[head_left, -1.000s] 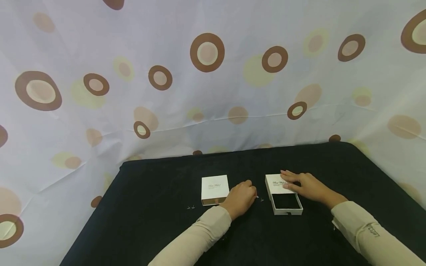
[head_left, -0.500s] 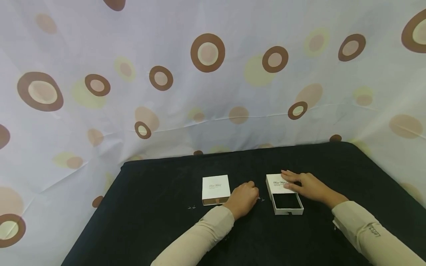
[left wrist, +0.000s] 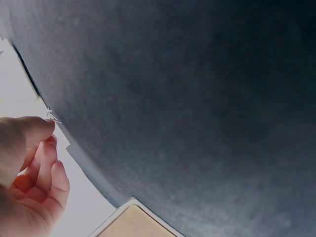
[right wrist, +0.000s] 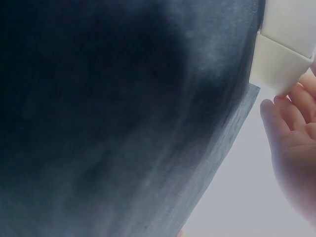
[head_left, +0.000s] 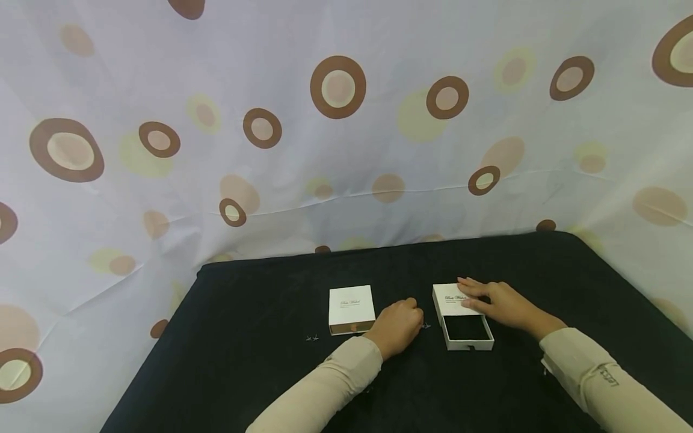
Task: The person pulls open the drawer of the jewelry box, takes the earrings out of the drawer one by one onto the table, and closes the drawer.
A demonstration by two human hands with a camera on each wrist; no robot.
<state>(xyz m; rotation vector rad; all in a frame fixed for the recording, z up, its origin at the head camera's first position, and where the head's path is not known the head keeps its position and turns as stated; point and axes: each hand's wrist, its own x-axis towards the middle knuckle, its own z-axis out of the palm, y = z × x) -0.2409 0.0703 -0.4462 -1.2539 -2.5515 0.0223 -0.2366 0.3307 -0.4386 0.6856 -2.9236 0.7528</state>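
In the head view my left hand (head_left: 397, 328) is low over the dark cloth, between two white gift boxes. Its thumb and fingertip pinch a small silver star-shaped piece (left wrist: 55, 119), seen at the thumb tip in the left wrist view. A similar silver piece (head_left: 426, 326) shows just beyond the fingertips, near the right box. My right hand (head_left: 500, 304) rests with fairly straight fingers on the lid of that white box (head_left: 448, 308). The box's drawer (head_left: 468, 345) is pulled out toward me, with a black lining. The right wrist view has those fingers against the box (right wrist: 279, 66).
Left of my left hand stands the other white box (head_left: 349, 304), with printed lettering and a gold-brown front. Two small silver star-shaped pieces (head_left: 311, 338) lie left of it. The dark cloth (head_left: 260, 300) covers the table. Behind hangs a pale patterned curtain (head_left: 357, 156).
My left hand has shifted slightly to the right and toward me, bringing its fingertips closer to the silver piece by the right box. The right hand and the box beneath it stay put.
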